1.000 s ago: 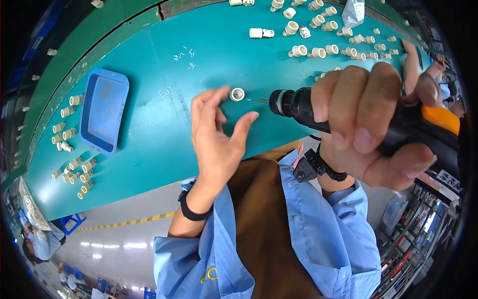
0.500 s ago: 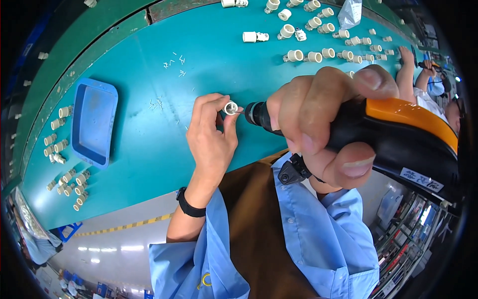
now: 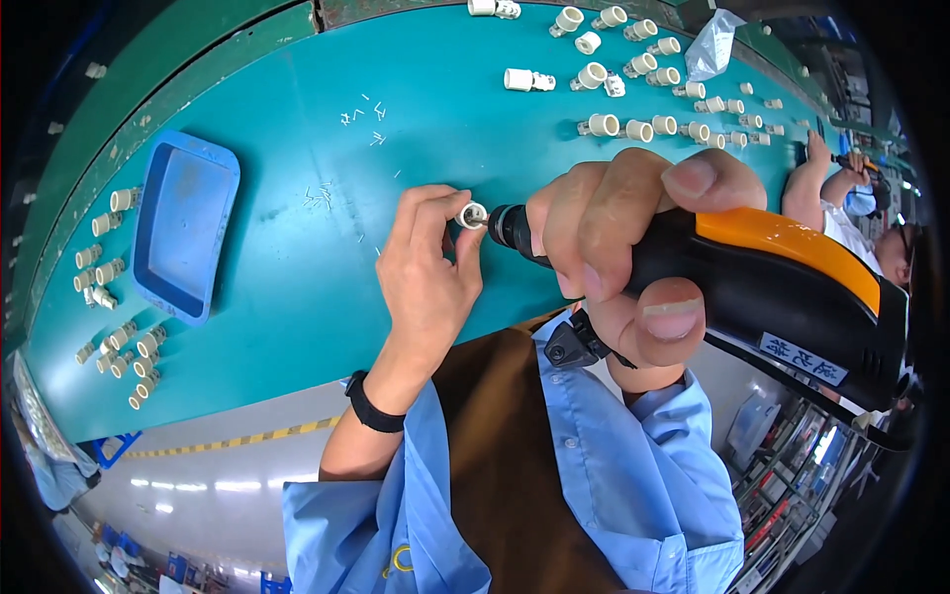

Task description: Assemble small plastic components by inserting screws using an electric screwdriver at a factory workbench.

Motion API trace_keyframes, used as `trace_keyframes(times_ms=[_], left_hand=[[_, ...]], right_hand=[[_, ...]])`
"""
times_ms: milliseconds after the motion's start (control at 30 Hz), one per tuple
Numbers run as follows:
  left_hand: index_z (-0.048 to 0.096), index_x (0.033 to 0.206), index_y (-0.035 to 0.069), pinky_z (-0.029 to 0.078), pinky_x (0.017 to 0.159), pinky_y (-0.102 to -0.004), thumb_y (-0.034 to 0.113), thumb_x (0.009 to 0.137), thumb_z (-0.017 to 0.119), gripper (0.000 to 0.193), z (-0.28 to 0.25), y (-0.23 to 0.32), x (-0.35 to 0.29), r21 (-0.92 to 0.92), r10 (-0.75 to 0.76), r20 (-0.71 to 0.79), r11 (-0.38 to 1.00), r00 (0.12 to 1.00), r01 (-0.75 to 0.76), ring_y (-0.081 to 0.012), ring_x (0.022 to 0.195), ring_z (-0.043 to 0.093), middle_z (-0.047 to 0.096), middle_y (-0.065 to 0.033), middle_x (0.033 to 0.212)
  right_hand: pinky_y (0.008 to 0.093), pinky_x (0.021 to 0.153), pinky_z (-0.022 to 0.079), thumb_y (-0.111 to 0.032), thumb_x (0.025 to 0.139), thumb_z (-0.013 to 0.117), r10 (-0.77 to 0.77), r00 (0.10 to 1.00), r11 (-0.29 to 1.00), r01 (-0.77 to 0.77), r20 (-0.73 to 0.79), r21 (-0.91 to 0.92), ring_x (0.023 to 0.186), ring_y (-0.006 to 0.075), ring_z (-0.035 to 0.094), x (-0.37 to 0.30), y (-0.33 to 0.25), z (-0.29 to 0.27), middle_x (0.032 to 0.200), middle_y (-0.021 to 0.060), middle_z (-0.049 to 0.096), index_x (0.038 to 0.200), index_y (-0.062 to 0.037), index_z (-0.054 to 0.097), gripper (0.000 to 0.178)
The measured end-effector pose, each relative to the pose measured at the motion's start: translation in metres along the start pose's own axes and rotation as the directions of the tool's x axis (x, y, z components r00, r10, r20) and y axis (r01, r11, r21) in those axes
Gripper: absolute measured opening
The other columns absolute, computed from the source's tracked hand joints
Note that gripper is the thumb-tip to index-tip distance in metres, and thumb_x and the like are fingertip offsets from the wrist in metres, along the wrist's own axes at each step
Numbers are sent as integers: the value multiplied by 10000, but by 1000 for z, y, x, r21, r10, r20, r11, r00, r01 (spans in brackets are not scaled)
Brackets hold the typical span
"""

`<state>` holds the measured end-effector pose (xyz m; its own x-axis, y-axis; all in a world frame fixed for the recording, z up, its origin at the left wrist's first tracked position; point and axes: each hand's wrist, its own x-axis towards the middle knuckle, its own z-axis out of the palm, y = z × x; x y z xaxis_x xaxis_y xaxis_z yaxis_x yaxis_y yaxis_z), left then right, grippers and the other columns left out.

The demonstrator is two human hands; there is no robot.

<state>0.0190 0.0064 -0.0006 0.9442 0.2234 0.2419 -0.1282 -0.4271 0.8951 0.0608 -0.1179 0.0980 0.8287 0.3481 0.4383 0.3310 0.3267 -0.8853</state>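
Observation:
My left hand (image 3: 427,252) pinches a small cream lamp holder (image 3: 472,214) between thumb and fingertips, its round open end facing up. A black and orange electric screwdriver (image 3: 782,272) is gripped in my right hand (image 3: 633,252), fingers wrapped around its body. The black chuck (image 3: 508,227) points left, close beside the lamp holder. Its thin bit reaches the holder's rim; whether the tip engages a screw cannot be made out.
A blue tray (image 3: 226,213) stands on the green table (image 3: 297,267). Small white pins or screws (image 3: 319,196) lie scattered beyond my left hand. Lamp holders stand in groups at the left and far right (image 3: 602,125), near a clear plastic bag (image 3: 712,45). Another person's arm (image 3: 807,183) is at the right.
The screwdriver's chuck has come closer to the lamp holder, narrowing the gap between them. Both hands keep their grips. The whole view has shifted slightly.

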Motion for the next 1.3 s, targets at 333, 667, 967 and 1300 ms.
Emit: trace_keyframes(times_ms=[333, 667, 967, 1300], left_hand=[[594, 911, 37, 465, 520, -322, -41, 713, 685, 232, -1, -3, 1, -46, -45, 27, 998, 999, 47, -244, 624, 589, 594, -72, 909], [606, 911, 31, 468, 540, -324, -27, 739, 683, 197, -1, 3, 3, 34, 16, -6, 999, 1000, -16, -232, 645, 598, 600, -87, 884], [591, 1052, -9, 467, 647, -221, -47, 771, 674, 296, -68, 55, 6, -369, -278, 387, 827, 879, 424, -111, 790, 611, 654, -89, 955], [590, 1130, -13, 484, 725, -243, 150, 800, 710, 387, -58, 16, 258, 240, -191, 201, 961, 961, 140, -139, 835, 634, 673, -98, 964]], right_hand=[[322, 531, 394, -233, 872, 610, 16, 999, 1000, -16, -50, 0, 534, 154, 473, 4, 11, 15, 666, 20, 483, 1150, -135, 400, 362], [296, 529, 436, -283, 818, 735, -184, 965, 958, 218, -187, 184, 525, 129, 503, 7, -21, 11, 670, 6, 524, 1172, -71, 402, 531], [302, 551, 469, -445, 841, 662, -218, 960, 959, 245, -178, 142, 531, 141, 529, -27, -48, -41, 672, 16, 535, 1199, -63, 375, 596], [321, 542, 475, -423, 765, 752, -106, 956, 930, 193, -275, 314, 546, 179, 560, -59, -32, -68, 642, 51, 553, 1135, -33, 413, 635]])
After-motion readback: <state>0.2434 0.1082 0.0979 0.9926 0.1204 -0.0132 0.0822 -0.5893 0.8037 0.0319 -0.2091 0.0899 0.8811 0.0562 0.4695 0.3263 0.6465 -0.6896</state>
